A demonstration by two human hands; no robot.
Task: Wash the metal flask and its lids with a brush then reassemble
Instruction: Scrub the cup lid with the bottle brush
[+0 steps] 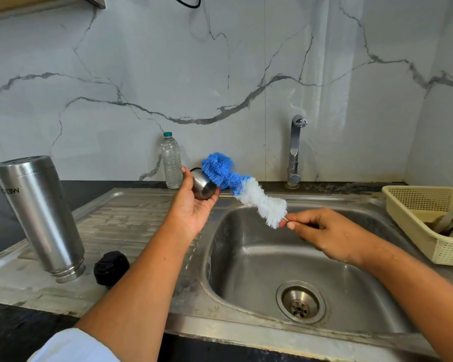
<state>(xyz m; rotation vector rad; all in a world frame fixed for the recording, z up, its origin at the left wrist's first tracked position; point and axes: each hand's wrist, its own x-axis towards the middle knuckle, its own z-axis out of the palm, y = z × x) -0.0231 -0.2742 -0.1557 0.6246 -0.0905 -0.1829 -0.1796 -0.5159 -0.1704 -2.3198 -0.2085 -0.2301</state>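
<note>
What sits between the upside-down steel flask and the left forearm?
A black round plastic lid, resting on the steel drainboard, seen in the head view.

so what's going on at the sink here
A person is washing a flask in parts over the sink. The left hand holds the metal cup lid, and the right hand pinches the wire end of the brush, whose blue end is against the lid. The flask stands upside down on the drainboard with the black lid beside it. Nothing is reassembled yet.
</note>
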